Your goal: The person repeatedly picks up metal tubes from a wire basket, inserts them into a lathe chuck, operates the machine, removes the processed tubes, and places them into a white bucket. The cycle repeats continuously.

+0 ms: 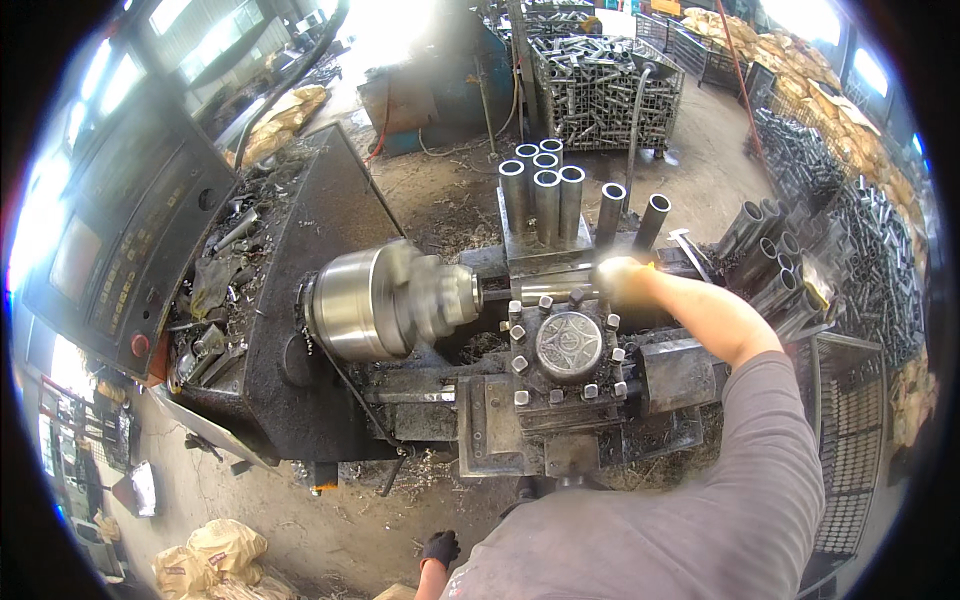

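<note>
My right hand [624,282], gloved and smeared by motion and glare, reaches over the lathe. It is at the right end of a shiny metal tube [560,285] lying level behind the tool post [569,348]; its fingers cannot be made out. Low in the picture, my left hand [440,547], in a dark glove, hangs beside my body, away from the machine. Its fingers are loosely bent and a little apart, with nothing visible in them. To the left is the steel chuck [365,303], its jaw end [440,295] blurred as if spinning.
Several steel tubes [547,205] stand upright behind the carriage, with more tubes [775,260] leaning at the right. A caliper-like tool [695,255] lies near my right forearm. Metal chips cover the machine bed. A control panel [120,235] stands left; sacks [215,555] lie on the floor.
</note>
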Motion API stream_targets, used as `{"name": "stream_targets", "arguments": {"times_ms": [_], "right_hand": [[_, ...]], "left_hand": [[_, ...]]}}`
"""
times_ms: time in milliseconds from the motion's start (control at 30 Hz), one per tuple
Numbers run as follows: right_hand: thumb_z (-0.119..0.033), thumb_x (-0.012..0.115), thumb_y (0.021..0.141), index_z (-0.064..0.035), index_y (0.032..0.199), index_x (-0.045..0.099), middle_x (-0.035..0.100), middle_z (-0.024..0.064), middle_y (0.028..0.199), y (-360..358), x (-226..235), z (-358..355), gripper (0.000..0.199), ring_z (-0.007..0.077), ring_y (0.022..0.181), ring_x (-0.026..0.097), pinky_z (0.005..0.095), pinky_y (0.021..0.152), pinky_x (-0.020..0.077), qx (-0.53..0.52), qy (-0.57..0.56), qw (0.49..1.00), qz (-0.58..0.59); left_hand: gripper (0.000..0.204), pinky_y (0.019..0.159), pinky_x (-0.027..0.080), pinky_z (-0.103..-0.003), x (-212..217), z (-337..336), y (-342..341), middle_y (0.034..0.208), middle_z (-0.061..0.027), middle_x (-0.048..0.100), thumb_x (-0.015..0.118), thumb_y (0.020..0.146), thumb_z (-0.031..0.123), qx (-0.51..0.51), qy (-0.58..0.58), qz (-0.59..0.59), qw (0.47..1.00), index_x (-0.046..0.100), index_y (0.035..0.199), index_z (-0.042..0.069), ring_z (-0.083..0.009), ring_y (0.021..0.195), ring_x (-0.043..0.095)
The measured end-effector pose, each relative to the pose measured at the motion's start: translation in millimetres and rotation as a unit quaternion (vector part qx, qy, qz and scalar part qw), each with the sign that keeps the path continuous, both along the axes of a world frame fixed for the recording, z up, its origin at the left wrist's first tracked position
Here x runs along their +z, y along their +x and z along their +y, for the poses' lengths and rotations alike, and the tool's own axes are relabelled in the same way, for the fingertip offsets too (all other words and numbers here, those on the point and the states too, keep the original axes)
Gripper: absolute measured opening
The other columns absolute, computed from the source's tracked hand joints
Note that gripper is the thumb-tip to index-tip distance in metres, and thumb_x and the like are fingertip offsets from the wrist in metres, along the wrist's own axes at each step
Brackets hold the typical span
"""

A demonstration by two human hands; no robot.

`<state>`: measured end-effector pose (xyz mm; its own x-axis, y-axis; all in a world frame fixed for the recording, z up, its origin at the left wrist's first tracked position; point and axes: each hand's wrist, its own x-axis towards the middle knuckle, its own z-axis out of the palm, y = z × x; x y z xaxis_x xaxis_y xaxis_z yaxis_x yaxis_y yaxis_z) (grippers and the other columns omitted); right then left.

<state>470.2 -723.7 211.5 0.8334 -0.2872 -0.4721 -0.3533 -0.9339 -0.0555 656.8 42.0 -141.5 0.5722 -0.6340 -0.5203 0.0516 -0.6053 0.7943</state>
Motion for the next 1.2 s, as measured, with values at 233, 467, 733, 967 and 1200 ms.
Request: {"name": "stream_targets", "arguments": {"times_ms": [233,467,733,967,1200], "right_hand": [[-0.036,0.073,0.085,0.0097,0.141,0.053,0.074,0.0302,0.115,42.9,30.2,-4.5,0.075,0.0419,0.109,0.074,0.0454,0.096,0.0587,-0.382,-0.029,0.866,-0.322],[-0.033,0.082,0.077,0.0007,0.127,0.063,0.075,0.0282,0.112,78.1,6.5,-20.1,0.063,0.0423,0.105,0.074,0.0472,0.094,0.0582,-0.418,0.017,0.767,-0.486],[-0.036,0.078,0.078,-0.0067,0.116,0.071,0.077,0.0202,0.098,40.6,90.2,45.8,0.049,0.0392,0.093,0.076,0.0473,0.089,0.0601,-0.149,-0.021,0.918,-0.367],[-0.038,0.078,0.072,-0.0031,0.098,0.073,0.075,0.0226,0.089,63.0,90.3,60.0,0.043,0.0406,0.086,0.075,0.0481,0.079,0.0594,-0.075,-0.057,0.982,-0.163],[-0.038,0.08,0.079,-0.0004,0.095,0.072,0.075,0.0231,0.093,64.6,63.8,55.0,0.042,0.041,0.087,0.072,0.0499,0.079,0.0559,-0.055,0.05,0.99,-0.119]], "left_hand": [[0.023,0.05,0.047,-0.041,6.0,5.6,44.1,0.07,-0.0079,0.062,0.063,0.098,0.029,-0.188,-0.146,-0.101,0.966,0.066,0.095,0.006,-0.0234,0.055,0.061],[0.033,0.068,0.058,-0.038,61.2,-66.8,28.4,0.092,-0.0094,0.072,0.066,0.099,0.03,0.164,0.054,0.099,0.98,0.071,0.115,0.001,-0.0211,0.076,0.069],[0.02,0.062,0.055,-0.035,47.3,-38.3,5.7,0.087,-0.0068,0.068,0.067,0.101,0.024,0.165,0.056,0.171,0.97,0.069,0.112,0.008,-0.021,0.072,0.066],[0.013,0.057,0.054,-0.038,66.7,-44.5,62.4,0.085,-0.0095,0.069,0.068,0.1,0.02,0.374,-0.04,0.172,0.911,0.069,0.106,0.009,-0.0241,0.065,0.065],[0.02,0.056,0.047,-0.034,153.7,-56.4,117.2,0.085,-0.0099,0.064,0.067,0.1,0.022,0.498,-0.219,0.053,0.837,0.067,0.111,0.005,-0.017,0.06,0.053]]}}
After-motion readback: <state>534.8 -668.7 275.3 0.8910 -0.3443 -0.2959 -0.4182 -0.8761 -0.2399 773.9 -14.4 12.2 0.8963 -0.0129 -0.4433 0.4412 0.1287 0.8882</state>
